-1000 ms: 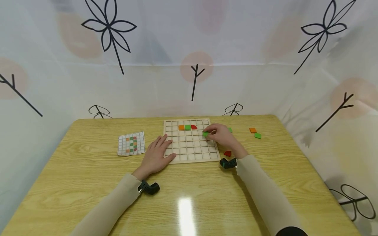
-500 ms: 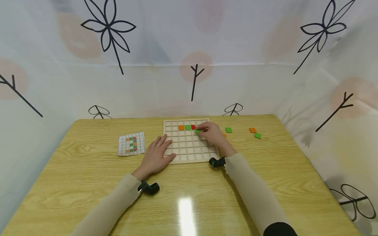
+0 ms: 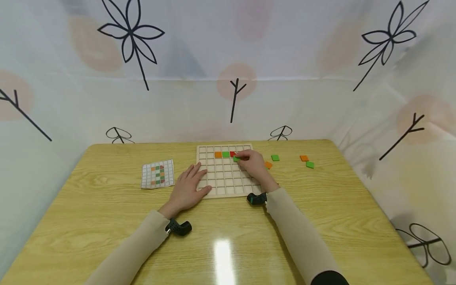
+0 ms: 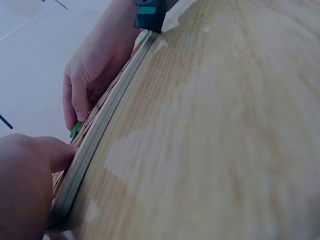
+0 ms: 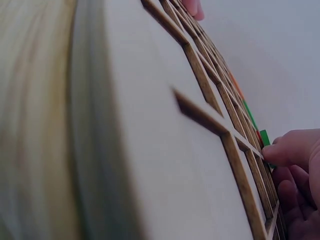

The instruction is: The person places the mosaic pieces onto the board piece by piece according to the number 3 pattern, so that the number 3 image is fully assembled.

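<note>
My right hand (image 3: pixel 253 164) pinches a green square tile (image 3: pixel 236 159) between thumb and fingers, low over the wooden grid board (image 3: pixel 221 194). In the right wrist view this tile (image 5: pixel 265 137) stands tilted at the grid's ribs. Just behind it, in the second row, sit an orange tile (image 3: pixel 218 154), a green tile (image 3: pixel 226 154) and a red tile (image 3: pixel 232 154) with a curved side, partly covered by the fingers. My left hand (image 3: pixel 187 186) rests with spread fingers on the board's left edge, its thumb near the front left corner.
A paper pattern card (image 3: pixel 158 174) with a coloured grid lies left of the board. To the right are a loose green tile (image 3: pixel 275 158), an orange tile (image 3: pixel 268 165) partly behind the right wrist, another orange tile (image 3: pixel 304 158) and a green tile (image 3: pixel 310 164) beside it.
My right hand has moved left over the board with the green tile, to just in front of the red tile. The left hand has stayed in place.
</note>
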Demonstrator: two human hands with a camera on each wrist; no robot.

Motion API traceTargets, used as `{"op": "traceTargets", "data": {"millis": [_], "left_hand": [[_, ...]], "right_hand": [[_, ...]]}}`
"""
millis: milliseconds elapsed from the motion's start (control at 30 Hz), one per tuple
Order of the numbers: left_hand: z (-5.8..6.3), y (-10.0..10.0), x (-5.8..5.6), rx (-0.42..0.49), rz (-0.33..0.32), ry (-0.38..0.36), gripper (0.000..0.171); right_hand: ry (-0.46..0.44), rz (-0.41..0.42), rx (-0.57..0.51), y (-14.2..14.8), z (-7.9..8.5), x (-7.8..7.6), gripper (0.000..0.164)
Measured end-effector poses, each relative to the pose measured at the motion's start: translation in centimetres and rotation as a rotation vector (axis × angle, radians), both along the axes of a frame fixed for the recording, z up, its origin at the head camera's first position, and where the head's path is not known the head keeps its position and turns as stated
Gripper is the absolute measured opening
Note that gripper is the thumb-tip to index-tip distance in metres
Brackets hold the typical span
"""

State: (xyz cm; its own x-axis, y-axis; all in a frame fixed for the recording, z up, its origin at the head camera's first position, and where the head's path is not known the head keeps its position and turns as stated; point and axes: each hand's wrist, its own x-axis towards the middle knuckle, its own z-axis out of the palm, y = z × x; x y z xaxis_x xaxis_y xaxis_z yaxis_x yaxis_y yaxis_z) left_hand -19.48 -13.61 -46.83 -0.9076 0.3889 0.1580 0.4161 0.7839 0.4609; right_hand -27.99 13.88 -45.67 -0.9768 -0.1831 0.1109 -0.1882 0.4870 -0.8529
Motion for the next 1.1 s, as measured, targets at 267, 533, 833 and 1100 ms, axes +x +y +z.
{"op": "traceTargets", "data": {"millis": [267, 533, 833, 1100], "left_hand": [[0.09, 0.07, 0.03, 0.006, -0.004, 0.016, 0.064], [0.11, 0.07, 0.05, 0.002, -0.002, 0.008, 0.063], [0.08, 0.07, -0.03, 0.002, -0.004, 0.013, 0.063], [-0.04, 0.07, -0.02, -0.003, 0.001, 0.013, 0.064]], "right_hand": [[0.025, 0.006, 0.009, 0.01, -0.23, -0.05, 0.020], [0.008, 0.012, -0.001, 0.05, -0.38, -0.08, 0.019], [-0.011, 0.005, -0.005, 0.04, -0.35, -0.08, 0.019], [-0.037, -0.013, -0.018, -0.03, -0.37, 0.03, 0.021]]}}
